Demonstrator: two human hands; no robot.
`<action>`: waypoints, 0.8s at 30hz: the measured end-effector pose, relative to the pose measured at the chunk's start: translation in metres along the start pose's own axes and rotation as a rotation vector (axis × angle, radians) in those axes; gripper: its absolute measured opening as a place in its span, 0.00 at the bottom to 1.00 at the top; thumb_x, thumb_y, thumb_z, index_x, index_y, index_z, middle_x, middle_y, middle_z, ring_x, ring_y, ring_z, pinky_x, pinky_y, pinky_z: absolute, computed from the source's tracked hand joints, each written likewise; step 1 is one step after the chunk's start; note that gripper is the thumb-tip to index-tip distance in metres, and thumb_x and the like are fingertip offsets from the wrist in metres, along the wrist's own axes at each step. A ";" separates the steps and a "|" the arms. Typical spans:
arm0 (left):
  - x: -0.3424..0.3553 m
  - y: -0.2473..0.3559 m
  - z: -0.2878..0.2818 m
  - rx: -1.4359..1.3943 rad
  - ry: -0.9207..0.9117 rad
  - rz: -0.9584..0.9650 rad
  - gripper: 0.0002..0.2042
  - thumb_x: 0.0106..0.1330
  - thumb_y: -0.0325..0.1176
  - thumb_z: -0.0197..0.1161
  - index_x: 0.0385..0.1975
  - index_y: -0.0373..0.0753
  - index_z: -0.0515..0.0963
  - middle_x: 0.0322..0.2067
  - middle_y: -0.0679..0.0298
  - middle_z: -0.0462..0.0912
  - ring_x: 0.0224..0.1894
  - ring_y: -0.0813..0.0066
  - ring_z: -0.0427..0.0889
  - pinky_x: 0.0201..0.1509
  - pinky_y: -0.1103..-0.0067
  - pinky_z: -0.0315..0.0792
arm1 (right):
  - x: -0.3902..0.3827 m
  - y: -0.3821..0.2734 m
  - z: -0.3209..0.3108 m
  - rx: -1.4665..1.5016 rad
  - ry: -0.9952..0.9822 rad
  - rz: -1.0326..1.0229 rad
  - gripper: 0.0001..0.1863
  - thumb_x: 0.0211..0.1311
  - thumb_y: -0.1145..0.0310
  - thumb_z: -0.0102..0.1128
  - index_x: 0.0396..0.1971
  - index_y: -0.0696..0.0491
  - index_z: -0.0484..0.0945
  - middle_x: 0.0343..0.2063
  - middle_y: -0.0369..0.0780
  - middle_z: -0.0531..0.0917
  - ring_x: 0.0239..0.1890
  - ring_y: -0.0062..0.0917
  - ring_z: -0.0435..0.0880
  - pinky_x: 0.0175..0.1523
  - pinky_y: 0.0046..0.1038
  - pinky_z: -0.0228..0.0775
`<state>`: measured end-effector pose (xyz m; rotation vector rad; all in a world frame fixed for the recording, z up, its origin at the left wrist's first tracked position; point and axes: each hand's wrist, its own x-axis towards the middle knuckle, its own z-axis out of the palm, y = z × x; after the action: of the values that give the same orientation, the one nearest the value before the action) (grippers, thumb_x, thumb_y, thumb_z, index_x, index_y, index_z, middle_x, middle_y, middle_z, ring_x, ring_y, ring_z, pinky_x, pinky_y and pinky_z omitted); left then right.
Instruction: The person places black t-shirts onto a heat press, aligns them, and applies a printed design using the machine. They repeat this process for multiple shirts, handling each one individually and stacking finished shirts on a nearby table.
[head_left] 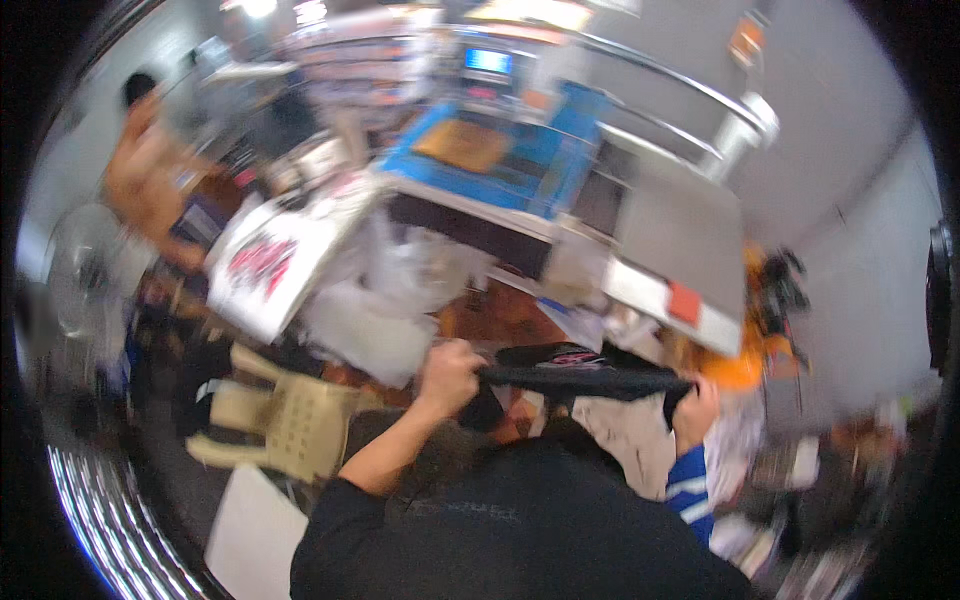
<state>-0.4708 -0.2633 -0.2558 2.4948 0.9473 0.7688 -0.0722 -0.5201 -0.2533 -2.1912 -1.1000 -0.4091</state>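
A black cloth, apparently a garment (590, 381), is stretched taut between my two hands in front of my body. My left hand (452, 378) is closed round its left end, and a dark fold hangs below that fist. At the other end, my right hand (697, 410) grips the cloth too, with a blue and white band around the wrist. A patch of pinkish print shows on the part behind the stretched edge. Motion blur hides finer detail.
Ahead stands a blue-topped machine (550, 195) with a lit screen (488, 61). A grey flat panel (685, 225) is to its right. On the left are a white printed cloth (262, 262), a beige plastic chair (305, 425), a fan (85, 270) and another person (150, 180).
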 end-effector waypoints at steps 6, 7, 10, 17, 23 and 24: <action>0.096 0.067 0.034 -0.488 0.252 -0.258 0.05 0.64 0.20 0.61 0.36 0.33 0.82 0.33 0.56 0.85 0.38 0.64 0.84 0.46 0.73 0.75 | 0.039 0.064 -0.032 0.161 0.264 0.413 0.05 0.69 0.75 0.57 0.41 0.57 0.79 0.37 0.46 0.84 0.43 0.38 0.84 0.53 0.33 0.73; 0.116 0.079 0.031 -0.452 0.291 -0.231 0.04 0.64 0.21 0.63 0.36 0.33 0.82 0.34 0.57 0.85 0.38 0.67 0.83 0.46 0.73 0.75 | 0.057 0.074 -0.045 0.101 0.295 0.356 0.05 0.69 0.74 0.58 0.41 0.57 0.80 0.37 0.46 0.84 0.43 0.37 0.84 0.52 0.33 0.73; 0.185 0.085 0.025 -0.405 0.402 -0.092 0.04 0.60 0.25 0.70 0.32 0.34 0.82 0.28 0.56 0.84 0.31 0.67 0.83 0.40 0.72 0.75 | 0.135 0.106 -0.092 -0.029 0.344 0.153 0.04 0.64 0.71 0.66 0.35 0.55 0.82 0.31 0.43 0.86 0.35 0.29 0.85 0.43 0.31 0.76; 0.450 0.161 0.011 -0.046 0.277 0.185 0.10 0.69 0.32 0.65 0.37 0.28 0.81 0.30 0.52 0.84 0.35 0.67 0.85 0.44 0.73 0.75 | 0.387 0.181 -0.133 0.067 0.148 0.009 0.10 0.68 0.67 0.60 0.36 0.59 0.82 0.31 0.43 0.86 0.36 0.27 0.85 0.44 0.28 0.75; 0.648 0.129 0.131 0.169 0.156 0.001 0.14 0.62 0.44 0.70 0.40 0.43 0.89 0.37 0.52 0.87 0.45 0.53 0.85 0.51 0.67 0.76 | 0.549 0.277 -0.017 -0.195 0.057 -0.030 0.11 0.66 0.63 0.60 0.39 0.54 0.86 0.37 0.47 0.87 0.41 0.45 0.85 0.48 0.40 0.76; 0.669 0.120 0.158 0.329 0.176 -0.041 0.14 0.61 0.46 0.71 0.40 0.46 0.89 0.37 0.53 0.86 0.47 0.53 0.85 0.53 0.65 0.76 | 0.556 0.284 0.011 -0.411 0.065 -0.009 0.11 0.64 0.63 0.60 0.40 0.49 0.87 0.38 0.48 0.87 0.42 0.49 0.85 0.49 0.45 0.77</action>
<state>0.1029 0.0921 -0.0787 2.7068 1.2740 0.8935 0.4883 -0.3050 -0.0822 -2.5043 -1.0625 -0.7616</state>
